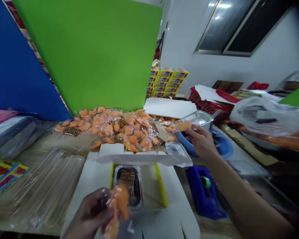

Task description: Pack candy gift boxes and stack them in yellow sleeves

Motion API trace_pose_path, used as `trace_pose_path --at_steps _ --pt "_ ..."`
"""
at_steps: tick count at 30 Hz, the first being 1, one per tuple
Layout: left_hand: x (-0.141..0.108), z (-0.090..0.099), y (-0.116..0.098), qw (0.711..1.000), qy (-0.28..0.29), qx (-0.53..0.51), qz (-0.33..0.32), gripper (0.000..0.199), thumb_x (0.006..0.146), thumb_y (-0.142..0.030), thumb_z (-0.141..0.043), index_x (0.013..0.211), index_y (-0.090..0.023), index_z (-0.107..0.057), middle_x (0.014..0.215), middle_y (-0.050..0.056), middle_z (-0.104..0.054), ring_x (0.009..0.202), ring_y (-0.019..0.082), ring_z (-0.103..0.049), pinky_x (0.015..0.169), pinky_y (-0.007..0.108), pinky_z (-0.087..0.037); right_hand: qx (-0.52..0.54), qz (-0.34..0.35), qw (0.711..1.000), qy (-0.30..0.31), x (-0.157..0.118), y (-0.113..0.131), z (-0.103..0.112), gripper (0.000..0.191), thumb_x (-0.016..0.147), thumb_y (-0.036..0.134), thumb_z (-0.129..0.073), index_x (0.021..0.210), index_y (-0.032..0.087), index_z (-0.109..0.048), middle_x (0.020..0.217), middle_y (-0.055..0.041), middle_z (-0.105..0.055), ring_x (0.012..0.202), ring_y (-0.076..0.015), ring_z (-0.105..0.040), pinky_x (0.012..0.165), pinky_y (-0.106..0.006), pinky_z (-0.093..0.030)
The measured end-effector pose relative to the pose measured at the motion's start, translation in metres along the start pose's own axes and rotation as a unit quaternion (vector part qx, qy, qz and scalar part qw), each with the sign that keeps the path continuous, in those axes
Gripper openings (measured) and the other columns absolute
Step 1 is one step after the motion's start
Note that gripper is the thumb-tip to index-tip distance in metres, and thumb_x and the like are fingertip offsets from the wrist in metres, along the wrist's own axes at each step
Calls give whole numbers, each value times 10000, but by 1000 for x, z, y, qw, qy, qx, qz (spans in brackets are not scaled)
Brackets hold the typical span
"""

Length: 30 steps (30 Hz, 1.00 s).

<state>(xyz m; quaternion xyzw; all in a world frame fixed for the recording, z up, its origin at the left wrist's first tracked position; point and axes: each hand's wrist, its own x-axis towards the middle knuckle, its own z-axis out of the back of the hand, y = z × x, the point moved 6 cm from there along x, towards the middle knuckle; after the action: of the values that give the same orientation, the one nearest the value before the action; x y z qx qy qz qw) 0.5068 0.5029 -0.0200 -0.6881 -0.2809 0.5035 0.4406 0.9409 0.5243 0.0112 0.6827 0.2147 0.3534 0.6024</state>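
My left hand [93, 210] is closed on orange plastic pieces in clear wrap [121, 199], held above an unfolded white cardboard box [89, 186]. Inside the box sits a small foil tray [139, 196] with a brown printed sachet [126, 179] in it; the held pieces partly cover it. My right hand [201, 139] reaches forward and pinches an orange wrapped piece [183, 125] by the thumb and fingers, above the edge of a blue basin [225, 151]. A heap of similar wrapped orange pieces [129, 129] lies behind the box.
Bundles of wooden sticks in clear plastic [49, 189] lie left of the box. To its right are a blue tape dispenser [205, 196], a clear plastic tray [178, 152] and a red basket [201, 101]. Green panel [94, 53] and stacked yellow boxes [165, 81] stand behind.
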Motion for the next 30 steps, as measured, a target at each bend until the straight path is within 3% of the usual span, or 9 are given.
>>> trace_pose_path --at_steps 3,6,11,15,17,21,23,25,30 --pt "26 -53 -8 997 63 30 -46 326 556 -303 -712 844 -185 -617 798 28 -661 738 189 -605 626 277 -473 67 -43 995 -59 -49 17 31 293 570 325 -799 778 210 -627 774 5 -629 615 -106 -549 473 -197 -414" --pt "47 -99 -17 976 98 108 -159 223 635 -192 -587 853 -177 -539 588 -46 -528 572 125 -524 537 228 -395 85 -68 991 -83 -94 26 52 310 555 330 -816 795 220 -654 762 -4 -640 613 -122 -565 476 -212 -433" --pt "59 -127 -19 895 10 352 -272 291 712 -116 -512 998 -159 -488 623 -24 -558 602 168 -557 586 270 -400 29 -57 997 -38 -146 35 54 335 625 351 -779 918 218 -686 820 -24 -667 639 -136 -565 518 -226 -444" --pt "50 -136 -16 811 9 488 -322 292 749 -145 -536 1041 -136 -533 1011 126 -612 826 234 -619 716 334 -464 18 -51 996 77 -170 39 22 330 701 361 -723 992 215 -673 819 -25 -668 655 -136 -562 574 -233 -456" --pt "41 -128 -21 781 -23 500 -375 294 765 -183 -548 1056 -137 -550 1129 153 -574 961 264 -595 809 366 -472 9 -38 991 127 -177 42 0 310 723 361 -699 990 210 -662 859 -38 -667 725 -165 -592 616 -257 -477" --pt "22 -83 -35 753 -96 451 -470 157 829 -218 -477 925 -175 -594 952 97 -634 919 231 -593 830 366 -480 -114 104 976 156 -184 55 -40 115 823 293 -583 850 204 -650 908 -65 -647 845 -198 -609 724 -301 -493" --pt "16 -53 -36 763 -120 431 -466 144 839 -242 -461 840 -184 -593 837 70 -638 808 203 -607 755 335 -497 -187 188 951 161 -188 58 -57 152 872 240 -500 832 207 -642 889 -72 -642 865 -194 -606 775 -310 -484" --pt "13 -26 -32 780 -131 424 -441 159 836 -261 -456 788 -186 -588 783 58 -636 742 189 -610 699 317 -500 -223 226 933 170 -191 53 -69 183 890 200 -448 878 209 -631 914 -80 -637 878 -190 -606 790 -315 -482" --pt "14 11 -10 819 -142 400 -385 162 783 -320 -491 780 -192 -590 820 60 -642 674 177 -610 590 286 -489 -294 201 912 202 -197 37 -80 157 850 180 -470 926 204 -605 978 -91 -635 908 -205 -594 797 -345 -477"
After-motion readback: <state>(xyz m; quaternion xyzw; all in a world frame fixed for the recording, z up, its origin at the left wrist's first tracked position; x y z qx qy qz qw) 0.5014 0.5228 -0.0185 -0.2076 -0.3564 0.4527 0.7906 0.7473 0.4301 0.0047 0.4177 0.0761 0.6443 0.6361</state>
